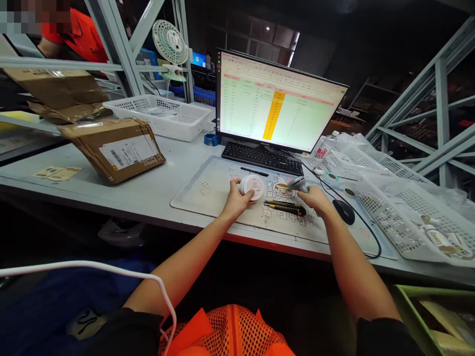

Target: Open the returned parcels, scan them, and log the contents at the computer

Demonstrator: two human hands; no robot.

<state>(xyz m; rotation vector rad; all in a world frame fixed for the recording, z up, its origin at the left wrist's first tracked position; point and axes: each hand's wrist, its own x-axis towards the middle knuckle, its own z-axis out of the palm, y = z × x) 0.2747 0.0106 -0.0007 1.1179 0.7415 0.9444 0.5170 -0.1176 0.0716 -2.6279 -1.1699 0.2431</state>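
A round white tub [254, 187] with a printed label is gripped by my left hand [236, 201], its labelled face tilted up toward me. My right hand [315, 199] closes round a grey handheld barcode scanner [298, 184], whose head points left toward the tub. Between the hands, black-and-yellow utility knives [285, 206] lie on the cartoon desk mat [202, 198]. Just beyond the tub rests a black pen [254, 171]. To the right of my right hand sits a black mouse [344, 211].
A monitor [252, 99] showing a spreadsheet stands behind a black keyboard [261, 157]. An opened cardboard box [118, 148] is at left, near a white basket [166, 116] and a fan [170, 42]. White baskets [393, 222] line the right side. A person in orange [87, 34] is at far left.
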